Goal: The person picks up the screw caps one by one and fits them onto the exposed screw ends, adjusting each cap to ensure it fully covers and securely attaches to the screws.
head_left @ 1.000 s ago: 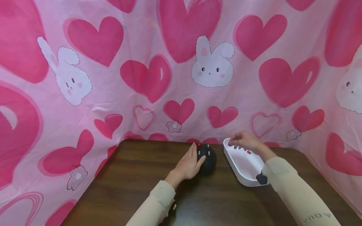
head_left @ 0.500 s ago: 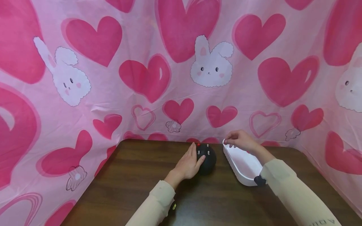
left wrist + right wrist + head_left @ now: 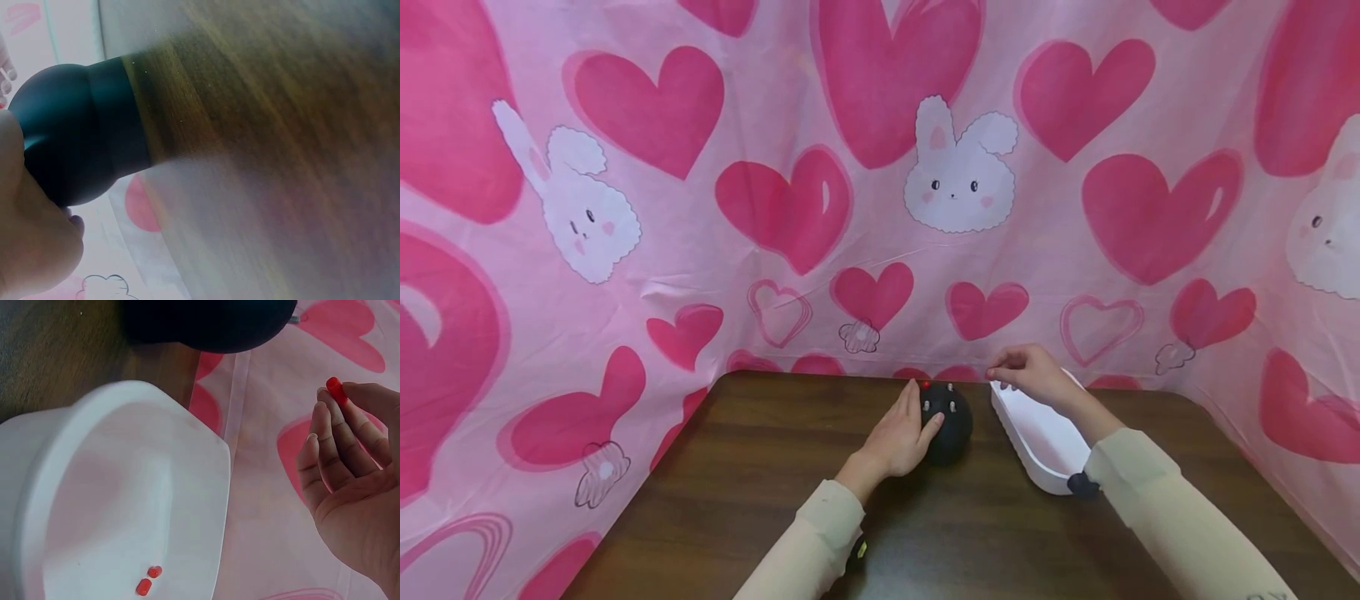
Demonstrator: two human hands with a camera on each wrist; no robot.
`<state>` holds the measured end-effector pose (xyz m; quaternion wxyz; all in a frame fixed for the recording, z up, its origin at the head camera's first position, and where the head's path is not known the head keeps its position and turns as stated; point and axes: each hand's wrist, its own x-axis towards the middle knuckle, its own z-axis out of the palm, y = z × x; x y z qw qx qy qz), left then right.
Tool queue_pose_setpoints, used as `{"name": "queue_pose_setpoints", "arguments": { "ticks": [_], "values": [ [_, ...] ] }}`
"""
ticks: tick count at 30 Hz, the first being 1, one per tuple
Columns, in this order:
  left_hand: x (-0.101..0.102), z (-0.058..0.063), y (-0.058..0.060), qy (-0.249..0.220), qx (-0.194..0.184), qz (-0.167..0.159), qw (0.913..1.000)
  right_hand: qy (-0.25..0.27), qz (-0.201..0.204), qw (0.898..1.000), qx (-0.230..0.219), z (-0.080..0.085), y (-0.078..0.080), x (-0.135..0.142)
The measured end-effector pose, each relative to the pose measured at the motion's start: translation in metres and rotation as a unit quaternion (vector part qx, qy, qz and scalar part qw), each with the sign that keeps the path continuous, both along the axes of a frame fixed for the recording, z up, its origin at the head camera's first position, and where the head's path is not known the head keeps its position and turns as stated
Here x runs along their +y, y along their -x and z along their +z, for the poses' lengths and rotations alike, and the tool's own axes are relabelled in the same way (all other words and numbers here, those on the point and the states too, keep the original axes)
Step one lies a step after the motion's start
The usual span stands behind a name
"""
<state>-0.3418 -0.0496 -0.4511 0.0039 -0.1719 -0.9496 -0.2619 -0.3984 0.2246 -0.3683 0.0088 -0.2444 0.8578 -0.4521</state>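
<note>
A black round-topped stand (image 3: pixel 950 437) with a cylindrical base stands upright on the table, several short metal pegs (image 3: pixel 953 407) sticking out of its top. One red piece (image 3: pixel 926 385) sits at its far left peg. My left hand (image 3: pixel 895 433) holds the dome from the left, thumb across the near side and fingers along the far left. My right hand (image 3: pixel 356 462) pinches a small red cylindrical piece (image 3: pixel 336 389) between thumb and forefinger, over the far end of a white tray (image 3: pixel 1033 462). Two more red pieces (image 3: pixel 144 587) lie inside that tray.
The brown wooden table (image 3: pixel 760 467) ends at a pink curtain (image 3: pixel 880 233) printed with hearts and rabbits, which hangs close behind and at both sides. A dark wrist camera (image 3: pixel 1082 486) under the right sleeve is close to the tray's near rim.
My right hand has moved left and slightly up, from over the tray's inside to its far left rim, nearer the stand. The left hand and the stand have stayed put.
</note>
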Motion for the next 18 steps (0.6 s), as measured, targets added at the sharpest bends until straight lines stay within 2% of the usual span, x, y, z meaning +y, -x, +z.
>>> {"name": "queue_pose_setpoints", "arguments": {
  "ticks": [7, 18],
  "values": [
    [-0.001, 0.005, -0.007, -0.011, 0.014, -0.008, 0.9998, 0.003, -0.002, 1.000, 0.010, 0.002, -0.005, -0.005],
    [0.001, 0.003, -0.004, -0.002, 0.012, -0.004, 0.9999, 0.007, 0.005, 1.000, 0.015, 0.001, -0.008, -0.012]
  ]
}}
